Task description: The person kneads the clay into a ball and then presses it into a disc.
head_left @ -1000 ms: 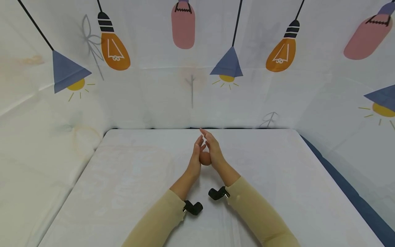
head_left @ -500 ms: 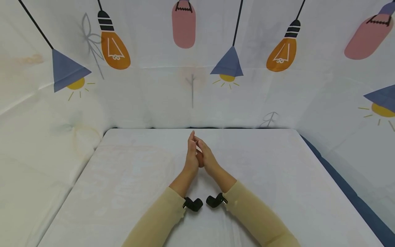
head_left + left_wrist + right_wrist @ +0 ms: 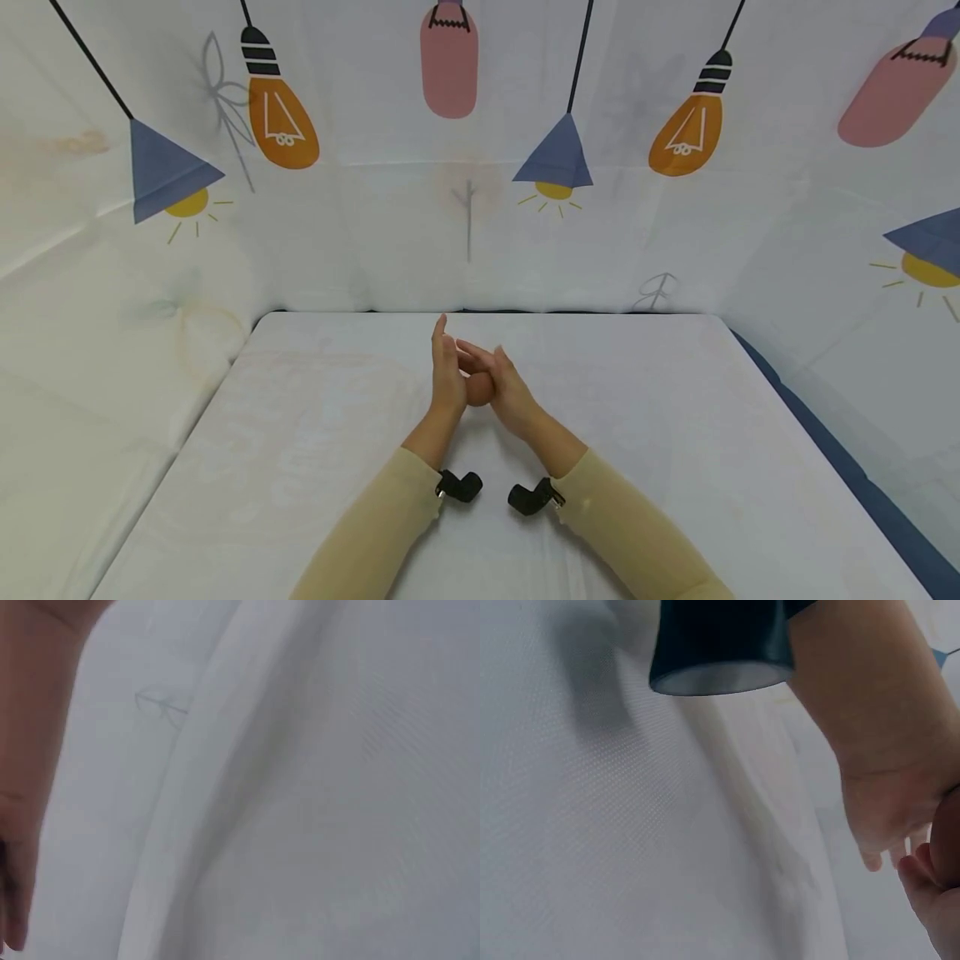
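Observation:
A reddish-brown ball (image 3: 479, 389) sits between the two palms, above the table, in the head view. The left hand (image 3: 448, 383) stands on edge with straight fingers pointing away, its palm against the ball's left side. From the right, the right hand (image 3: 513, 400) touches the ball; its fingers reach across behind it towards the left hand, with the thumb raised. In the right wrist view, the ball (image 3: 946, 836) shows only partly at the right edge, between two hands. A forearm (image 3: 30, 742) fills the left edge of the left wrist view, where no ball is visible.
A white cloth covers the table (image 3: 300, 433). Behind it hangs a pale curtain (image 3: 375, 225) printed with lamps and bulbs. Small black cameras are worn on the left wrist (image 3: 461, 486) and right wrist (image 3: 531, 497).
Both hands and the ball have shifted left. The hands slide against each other: the left hand's fingers now point straight away, while the right fingers lie more crosswise. More of the ball shows than half a second ago.

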Motion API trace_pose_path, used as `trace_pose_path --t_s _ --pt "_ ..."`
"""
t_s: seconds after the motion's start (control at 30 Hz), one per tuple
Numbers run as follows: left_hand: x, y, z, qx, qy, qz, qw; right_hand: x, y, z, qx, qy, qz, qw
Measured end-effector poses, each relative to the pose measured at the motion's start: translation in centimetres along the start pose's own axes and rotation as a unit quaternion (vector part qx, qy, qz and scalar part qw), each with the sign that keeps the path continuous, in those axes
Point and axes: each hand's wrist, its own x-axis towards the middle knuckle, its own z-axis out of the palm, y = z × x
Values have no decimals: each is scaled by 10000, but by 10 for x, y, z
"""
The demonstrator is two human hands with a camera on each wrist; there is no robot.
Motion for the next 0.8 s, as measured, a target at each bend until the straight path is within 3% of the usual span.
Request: trace_pose_path --t_s 0.17,0.3,0.5,0.6,0.7,0.8 --pt "-3 -5 1 157 -343 30 9993 -1 -8 -2 50 94 -147 9998" --pt "-7 -7 6 396 -864 230 9952 4 -10 -5 -126 572 -479 9971" --pt "-14 -9 13 391 -1511 276 9874 14 -9 -11 -595 1314 -798 9863" --pt "-16 -9 14 181 -1742 191 9844 17 -9 -15 -783 1608 -807 9806" --pt "-17 -6 15 -382 -2003 23 9790 20 -8 -20 -793 1868 -767 9762" --pt "-17 -2 16 -1003 -2253 -122 9690 24 -6 -25 -735 2066 -682 9733"
